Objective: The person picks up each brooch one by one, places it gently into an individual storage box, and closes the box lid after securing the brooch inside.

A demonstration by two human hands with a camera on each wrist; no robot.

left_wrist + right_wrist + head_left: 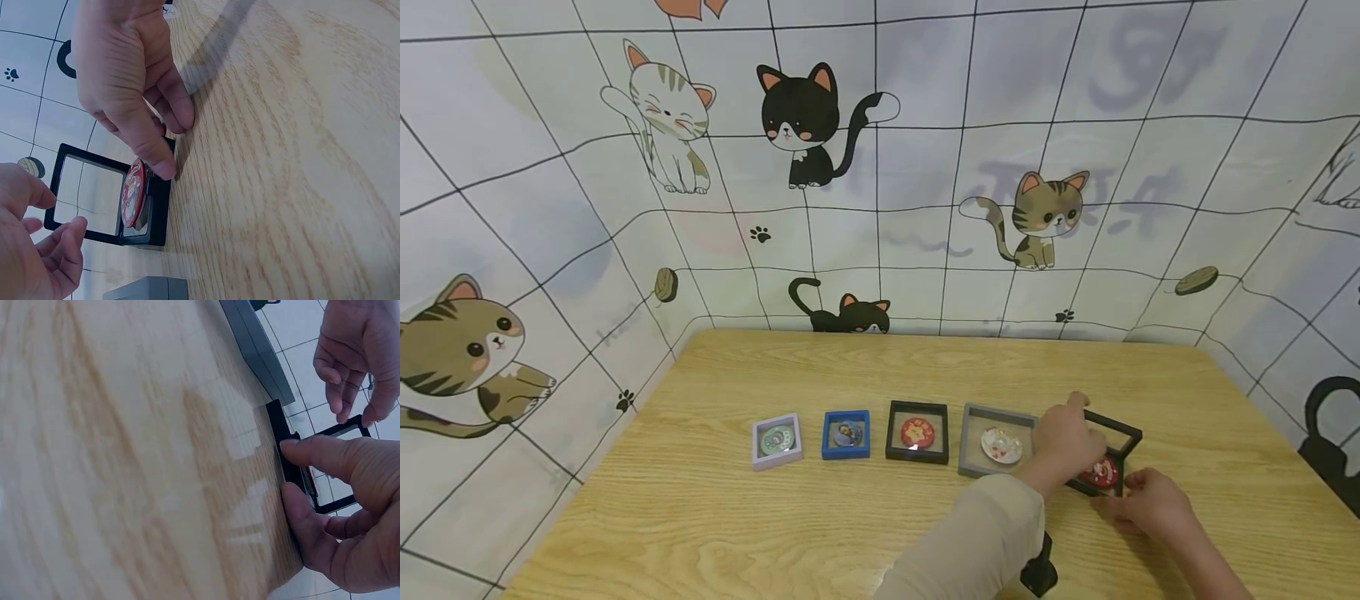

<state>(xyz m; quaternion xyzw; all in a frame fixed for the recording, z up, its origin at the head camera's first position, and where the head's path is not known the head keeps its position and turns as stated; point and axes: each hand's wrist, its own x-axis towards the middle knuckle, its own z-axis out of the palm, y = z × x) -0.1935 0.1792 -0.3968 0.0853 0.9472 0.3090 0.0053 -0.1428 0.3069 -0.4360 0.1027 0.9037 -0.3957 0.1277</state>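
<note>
A black display frame at the right of the row stands opened on the table, its windowed lid swung up from the base. Inside the base lies a round red badge. My left hand pinches the raised lid near its free edge, thumb and fingertips around the rim. With thumb and fingers, my right hand grips the front side of the base, keeping it on the tabletop. Just left of it, partly behind my left hand, lies a grey display frame holding a pale round badge.
Further left along the wooden table lie a black frame with a red badge, a blue frame and a lilac frame. A white cat-print cloth hangs behind the table and at both sides.
</note>
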